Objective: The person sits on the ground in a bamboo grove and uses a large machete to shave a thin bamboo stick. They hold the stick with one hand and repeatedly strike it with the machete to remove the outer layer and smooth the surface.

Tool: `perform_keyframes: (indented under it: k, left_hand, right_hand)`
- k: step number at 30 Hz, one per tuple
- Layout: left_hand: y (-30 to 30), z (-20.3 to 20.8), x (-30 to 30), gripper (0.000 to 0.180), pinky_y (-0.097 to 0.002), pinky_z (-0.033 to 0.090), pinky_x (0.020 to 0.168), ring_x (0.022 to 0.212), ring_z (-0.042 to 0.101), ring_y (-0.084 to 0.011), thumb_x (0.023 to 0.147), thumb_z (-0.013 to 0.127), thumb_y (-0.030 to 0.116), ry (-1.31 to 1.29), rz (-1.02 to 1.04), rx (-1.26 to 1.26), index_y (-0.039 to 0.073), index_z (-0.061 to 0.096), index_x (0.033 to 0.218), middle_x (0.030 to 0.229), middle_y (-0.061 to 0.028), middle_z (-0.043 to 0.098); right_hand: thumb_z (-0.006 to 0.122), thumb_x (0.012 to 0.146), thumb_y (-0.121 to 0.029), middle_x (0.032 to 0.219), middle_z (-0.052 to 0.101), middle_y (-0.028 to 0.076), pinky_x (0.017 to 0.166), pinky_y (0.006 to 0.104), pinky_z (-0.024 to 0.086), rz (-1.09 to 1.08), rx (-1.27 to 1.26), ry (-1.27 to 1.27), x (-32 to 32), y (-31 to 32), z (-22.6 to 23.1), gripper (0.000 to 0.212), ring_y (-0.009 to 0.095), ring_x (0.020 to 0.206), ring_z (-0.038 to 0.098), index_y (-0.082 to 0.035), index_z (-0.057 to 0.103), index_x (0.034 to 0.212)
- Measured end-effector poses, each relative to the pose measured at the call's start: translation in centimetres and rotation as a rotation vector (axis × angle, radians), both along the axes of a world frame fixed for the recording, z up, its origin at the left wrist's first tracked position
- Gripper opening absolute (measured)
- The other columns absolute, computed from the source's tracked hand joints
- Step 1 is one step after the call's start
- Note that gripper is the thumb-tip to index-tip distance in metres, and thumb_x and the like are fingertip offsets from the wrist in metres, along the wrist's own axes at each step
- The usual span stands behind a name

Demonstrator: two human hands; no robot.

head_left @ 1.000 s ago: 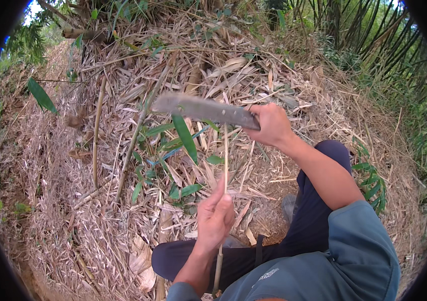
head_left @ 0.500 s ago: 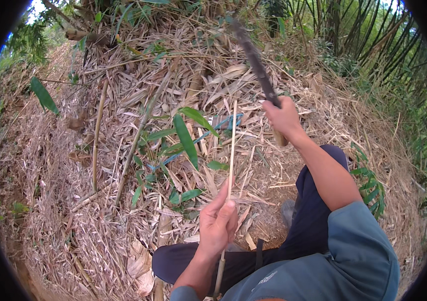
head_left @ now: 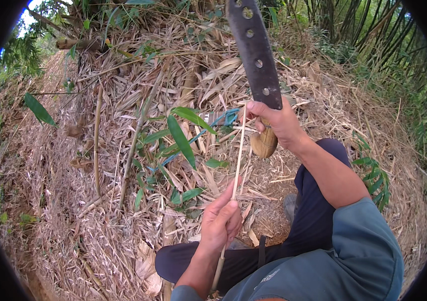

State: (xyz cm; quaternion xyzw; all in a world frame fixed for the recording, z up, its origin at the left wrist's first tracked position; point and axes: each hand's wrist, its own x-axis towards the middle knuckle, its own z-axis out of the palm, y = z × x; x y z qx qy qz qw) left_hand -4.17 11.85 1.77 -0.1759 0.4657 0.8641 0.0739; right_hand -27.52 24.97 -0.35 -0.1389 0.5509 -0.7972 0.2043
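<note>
My left hand is closed round a thin pale bamboo stick, which slants up and slightly right from my lap. My right hand grips a machete with a broad dark blade pierced by a row of round holes. Its wooden handle ends in a rounded butt below my fist. The blade points up and away, its far end cut off by the picture's edge. At the stick's upper tip, my right thumb and fingertips are very close; whether they pinch it I cannot tell.
Dry bamboo leaves cover the slope. Green leaves stand ahead of my left hand, near a blue strap. Thin stalks rise on the left. My folded legs lie below my arms, and a bamboo thicket stands far right.
My right hand has come a little nearer the stick's tip, and the machete has turned so its flat, holed side shows. The stick's upper end leans slightly more to the right.
</note>
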Motion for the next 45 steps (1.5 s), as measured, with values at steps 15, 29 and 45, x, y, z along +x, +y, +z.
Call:
perform_keyframes:
  k: [15,29,45]
  left_hand:
    - [-0.5,0.1,-0.4,0.054,-0.0219,0.029,0.037,0.037,0.028,-0.0059,0.106,0.050,0.020,-0.043,-0.001,0.063,0.007,0.036,0.157,0.051,0.0054,0.030]
    - [-2.5,-3.9,-2.1,0.048,-0.0217,0.036,0.042,0.044,0.040,-0.0058,0.109,0.048,0.023,0.047,0.129,-0.044,0.014,0.042,0.155,0.061,0.0028,0.047]
    - [-3.8,-3.6,-2.0,0.023,-0.0235,0.033,0.042,0.048,0.041,-0.0059,0.105,0.051,0.014,0.129,0.236,0.027,0.002,0.061,0.122,0.063,0.0014,0.046]
  right_hand:
    - [0.068,0.086,-0.003,0.074,0.069,0.010,0.055,0.0236,0.046,-0.031,0.063,-0.132,-1.4,-0.2,-0.2,0.006,0.011,0.055,0.057,0.002,0.066,0.088]
    - [0.065,0.097,-0.020,0.069,0.065,0.007,0.051,0.0267,0.043,-0.422,0.467,0.268,-5.1,1.4,-1.4,0.023,0.011,0.055,0.056,0.001,0.066,0.087]
    - [0.079,0.066,-0.030,0.065,0.061,0.014,0.062,0.0435,0.047,-0.026,0.917,1.345,4.1,-3.2,-0.7,0.032,0.037,0.061,0.063,-0.006,0.059,0.072]
